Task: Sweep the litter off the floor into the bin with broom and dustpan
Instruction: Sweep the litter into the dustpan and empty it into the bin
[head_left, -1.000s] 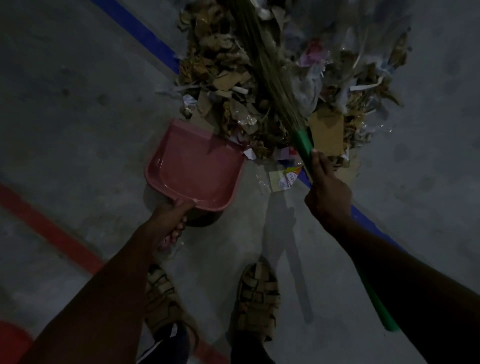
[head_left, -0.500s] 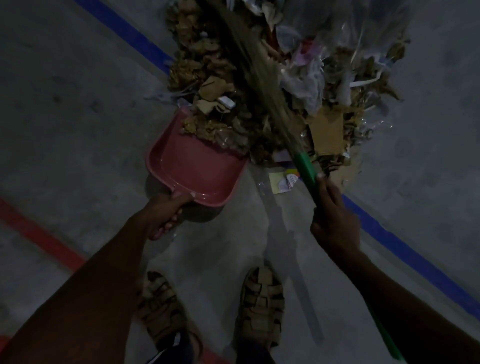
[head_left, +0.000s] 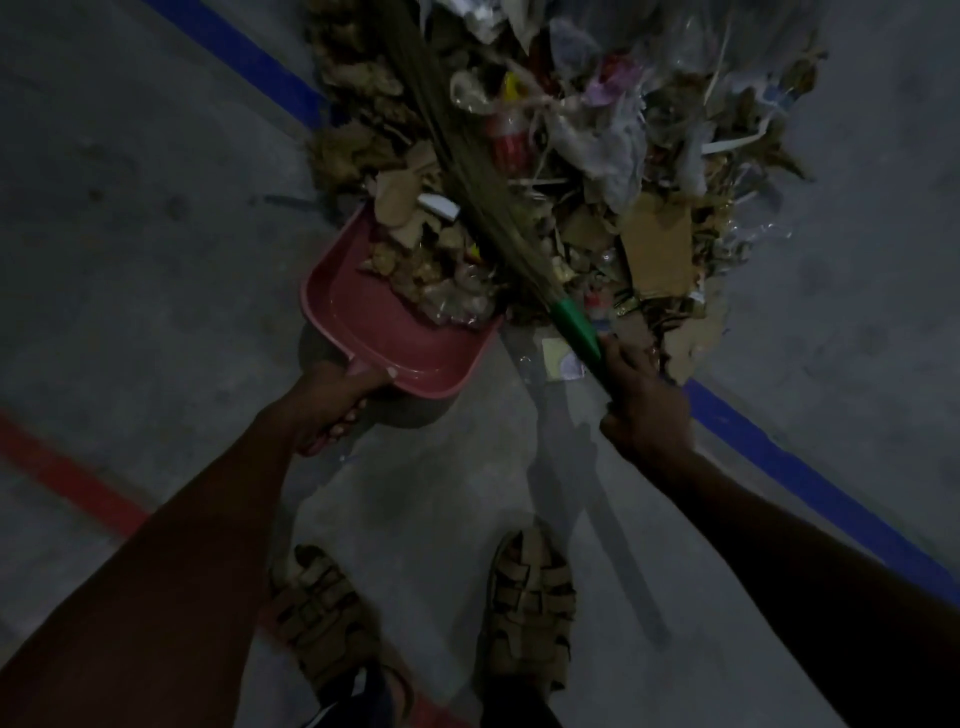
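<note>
Head view, dim light. The left hand grips the handle of a pink dustpan, fingers curled under the handle and thumb lying along its top. The pan rests on the grey concrete floor with its open mouth turned toward the litter pile; scraps of cardboard, dry leaves and clear wrapper already lie in its front half, while the rear half near the handle is bare. The right hand is wrapped around the green handle of the broom, just below the point where the straw bristles begin. The bristles slant up and to the left across the pile, over the pan's mouth. The pile holds cardboard, paper, plastic film and what may be a red bottle, though the light is too poor to be sure. A blue floor line runs under the pile; a red floor line crosses at lower left. Two sandalled feet stand behind the pan. No bin is in view.
</note>
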